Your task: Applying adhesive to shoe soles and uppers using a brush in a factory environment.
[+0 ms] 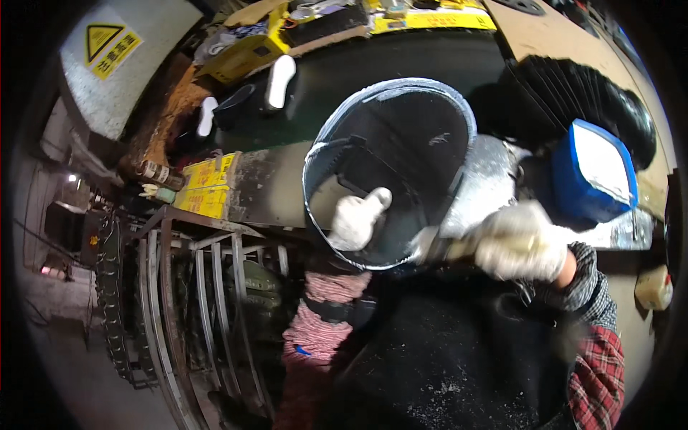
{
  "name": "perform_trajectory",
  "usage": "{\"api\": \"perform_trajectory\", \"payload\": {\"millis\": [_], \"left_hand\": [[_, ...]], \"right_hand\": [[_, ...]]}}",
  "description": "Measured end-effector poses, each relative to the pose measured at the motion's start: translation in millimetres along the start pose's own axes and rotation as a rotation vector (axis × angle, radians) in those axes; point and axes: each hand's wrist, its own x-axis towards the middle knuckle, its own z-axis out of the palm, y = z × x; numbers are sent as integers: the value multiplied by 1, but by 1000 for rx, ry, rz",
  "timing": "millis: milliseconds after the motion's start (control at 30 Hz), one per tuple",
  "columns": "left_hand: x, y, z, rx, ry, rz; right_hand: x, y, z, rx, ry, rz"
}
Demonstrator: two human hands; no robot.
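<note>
A large black ring-shaped piece [466, 118] with a whitish, smeared rim stands over the bench edge in front of me. My left hand [356, 223], in a white glove, is at its near left side. One digit points up and right inside the ring, the other fingers are curled, and the near wall hides the wrist. At the near right rim, my gloved right hand [522, 244] is closed around a brush [455, 249], blurred by motion. The pale bristle end meets the rim.
A blue tub [566, 175] of white paste stands at right, before a stack of black pleated pieces [573, 93]. White sole-shaped pieces [279, 82] lie on the dark bench surface [322, 79]. A metal rack [168, 287] is at lower left, and yellow boxes [240, 61] sit behind.
</note>
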Motion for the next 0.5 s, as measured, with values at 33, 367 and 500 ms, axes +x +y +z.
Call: {"api": "perform_trajectory", "payload": {"millis": [33,367,500], "left_hand": [[-6,10,14,-2,-24,-4],[-64,64,62,-710,82,-73],[-74,102,71,-678,289,-16]], "right_hand": [[-18,14,-3,-42,268,49],[-17,48,-40,-114,783,-83],[-4,39,-29,-124,494,-100]]}}
